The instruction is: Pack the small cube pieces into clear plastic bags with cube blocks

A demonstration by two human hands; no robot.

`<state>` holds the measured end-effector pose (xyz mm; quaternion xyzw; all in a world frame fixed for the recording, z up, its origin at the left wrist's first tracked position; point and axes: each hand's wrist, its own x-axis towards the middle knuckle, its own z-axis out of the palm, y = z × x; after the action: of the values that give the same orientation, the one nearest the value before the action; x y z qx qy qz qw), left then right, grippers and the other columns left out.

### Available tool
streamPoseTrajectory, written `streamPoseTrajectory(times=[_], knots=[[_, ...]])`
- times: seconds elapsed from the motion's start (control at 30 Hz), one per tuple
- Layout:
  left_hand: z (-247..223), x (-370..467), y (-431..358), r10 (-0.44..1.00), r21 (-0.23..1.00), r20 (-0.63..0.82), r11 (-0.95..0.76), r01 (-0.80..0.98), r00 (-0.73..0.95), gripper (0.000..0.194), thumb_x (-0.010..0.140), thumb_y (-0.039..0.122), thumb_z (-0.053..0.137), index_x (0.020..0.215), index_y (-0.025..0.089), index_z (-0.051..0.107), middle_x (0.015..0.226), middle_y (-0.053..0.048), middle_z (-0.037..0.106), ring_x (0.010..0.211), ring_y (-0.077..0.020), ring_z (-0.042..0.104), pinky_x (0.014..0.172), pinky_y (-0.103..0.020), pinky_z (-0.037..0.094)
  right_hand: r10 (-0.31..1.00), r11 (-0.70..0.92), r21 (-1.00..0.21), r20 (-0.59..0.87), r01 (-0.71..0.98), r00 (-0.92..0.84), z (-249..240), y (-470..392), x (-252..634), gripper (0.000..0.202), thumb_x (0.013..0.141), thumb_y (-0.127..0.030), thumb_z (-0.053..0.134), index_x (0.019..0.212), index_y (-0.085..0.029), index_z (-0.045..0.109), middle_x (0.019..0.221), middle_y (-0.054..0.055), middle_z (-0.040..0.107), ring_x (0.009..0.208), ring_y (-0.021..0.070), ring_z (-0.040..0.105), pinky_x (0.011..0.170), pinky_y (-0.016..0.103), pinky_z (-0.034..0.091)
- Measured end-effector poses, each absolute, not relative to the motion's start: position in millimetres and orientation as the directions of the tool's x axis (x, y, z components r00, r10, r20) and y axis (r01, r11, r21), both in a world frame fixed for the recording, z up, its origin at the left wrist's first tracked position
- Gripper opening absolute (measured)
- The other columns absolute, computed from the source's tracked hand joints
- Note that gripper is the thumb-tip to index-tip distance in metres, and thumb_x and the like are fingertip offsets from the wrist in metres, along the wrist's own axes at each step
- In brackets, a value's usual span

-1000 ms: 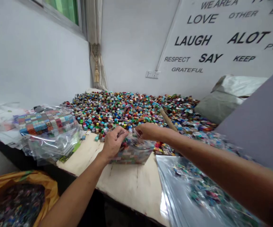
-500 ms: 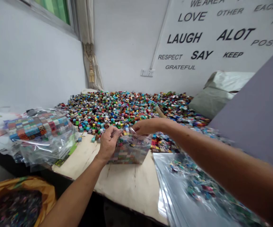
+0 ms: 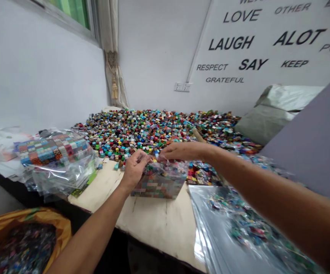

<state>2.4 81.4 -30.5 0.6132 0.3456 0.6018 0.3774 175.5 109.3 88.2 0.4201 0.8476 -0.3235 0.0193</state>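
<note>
A clear plastic bag (image 3: pixel 162 184) filled with small coloured cubes stands at the front of the table, the cubes stacked in rows like a block. My left hand (image 3: pixel 136 165) pinches the bag's upper left edge between thumb and fingers. At the top of the bag, my right hand (image 3: pixel 172 152) reaches in from the right with its fingers bent down onto the plastic near the opening; its fingertips are partly hidden. Behind both hands spreads a large heap of loose coloured cubes (image 3: pixel 148 127).
Left lies another clear bag of stacked cubes (image 3: pixel 55 148) among loose plastic. Flat clear bags (image 3: pixel 210 224) and small packets (image 3: pixel 250 228) lie right. An orange sack (image 3: pixel 63 228) stands below the table edge (image 3: pixel 165 243). A wrapped bundle (image 3: pixel 265 114) sits at back right.
The view has shifted slightly, so everything sits a little further right. My right hand has drawn a bit nearer my left hand at the bag's top. The left still grips the bag.
</note>
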Motion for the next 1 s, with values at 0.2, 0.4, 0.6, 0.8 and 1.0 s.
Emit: streamPoseTrajectory(times=[0.2, 0.4, 0.6, 0.8, 1.0], knots=[[-34.6, -2.2, 85.6, 0.884, 0.885, 0.462, -0.456, -0.09, 0.064, 0.026, 0.083, 0.041, 0.06, 0.073, 0.018, 0.056, 0.067, 0.003, 0.054, 0.064, -0.0108, 0.048, 0.065, -0.023, 0.038, 0.646, 0.311, -0.759, -0.272, 0.572, -0.713, 83.1, 105.4, 169.5, 0.043, 0.089, -0.054, 0.042, 0.097, -0.018, 0.065, 0.099, 0.009, 0.067, 0.084, 0.0181, 0.061, 0.076, 0.032, 0.048], [-27.9, -2.1, 85.2, 0.901, 0.895, 0.426, -0.407, -0.181, 0.085, 0.026, 0.08, 0.043, 0.063, 0.074, 0.018, 0.06, 0.072, 0.002, 0.059, 0.071, -0.0111, 0.053, 0.07, -0.023, 0.041, 0.604, 0.364, -0.676, -0.353, 0.641, -0.714, 83.4, 97.0, 165.0, 0.059, 0.084, -0.068, 0.039, 0.1, -0.017, 0.063, 0.105, 0.011, 0.065, 0.093, 0.0208, 0.06, 0.084, 0.033, 0.047], [-21.4, -3.1, 87.0, 0.933, 0.92, 0.35, -0.323, -0.223, 0.09, 0.03, 0.074, 0.047, 0.066, 0.07, 0.018, 0.059, 0.073, 0.002, 0.062, 0.072, -0.012, 0.056, 0.072, -0.024, 0.043, 0.629, 0.395, -0.665, -0.307, 0.634, -0.714, 80.2, 101.2, 168.9, 0.053, 0.082, -0.065, 0.047, 0.092, -0.015, 0.063, 0.091, 0.009, 0.065, 0.084, 0.0198, 0.059, 0.078, 0.032, 0.047], [-22.6, -4.3, 89.1, 0.933, 0.921, 0.327, -0.278, -0.274, 0.152, 0.03, 0.076, 0.048, 0.063, 0.073, 0.018, 0.056, 0.081, 0.001, 0.064, 0.079, -0.0137, 0.057, 0.077, -0.026, 0.044, 0.652, 0.213, -0.827, -0.275, 0.519, -0.707, 65.7, 102.8, 175.4, 0.044, 0.089, -0.052, 0.044, 0.121, -0.023, 0.055, 0.123, 0.007, 0.057, 0.1, 0.0197, 0.057, 0.083, 0.031, 0.046], [-24.2, -1.6, 91.4, 0.926, 0.925, 0.362, -0.341, -0.169, 0.111, 0.03, 0.081, 0.047, 0.059, 0.073, 0.019, 0.052, 0.073, 0.003, 0.056, 0.072, -0.0113, 0.052, 0.07, -0.022, 0.042, 0.648, 0.475, -0.626, -0.227, 0.618, -0.727, 76.0, 95.6, 160.0, 0.049, 0.084, -0.054, 0.053, 0.117, -0.018, 0.056, 0.116, 0.009, 0.059, 0.106, 0.0242, 0.052, 0.09, 0.034, 0.043]])
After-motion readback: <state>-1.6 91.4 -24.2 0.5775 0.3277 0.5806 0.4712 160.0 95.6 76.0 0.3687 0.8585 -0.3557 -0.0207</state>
